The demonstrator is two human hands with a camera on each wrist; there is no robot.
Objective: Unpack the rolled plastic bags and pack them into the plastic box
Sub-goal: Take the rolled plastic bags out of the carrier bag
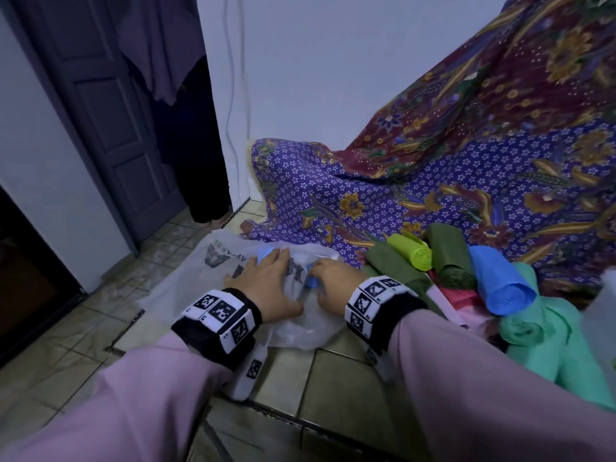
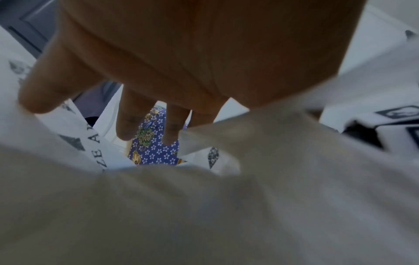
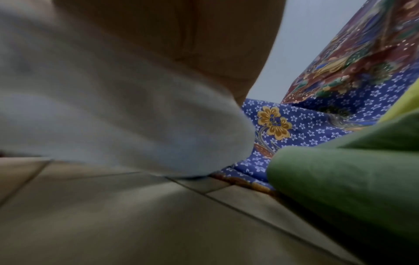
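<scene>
The left hand (image 1: pixel 266 278) pressed flat on the white bag (image 1: pixel 200 261); the right hand (image 1: pixel 328 278) pinched a blue roll (image 1: pixel 311 282) beside it, best drawn out gently.

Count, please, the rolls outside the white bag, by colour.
Outside the white bag:
Lime roll: 1
Dark green rolls: 2
Blue roll: 1
Mint roll: 1, perhaps more
Pink roll: 1, partly hidden
Total: 6, at least
</scene>
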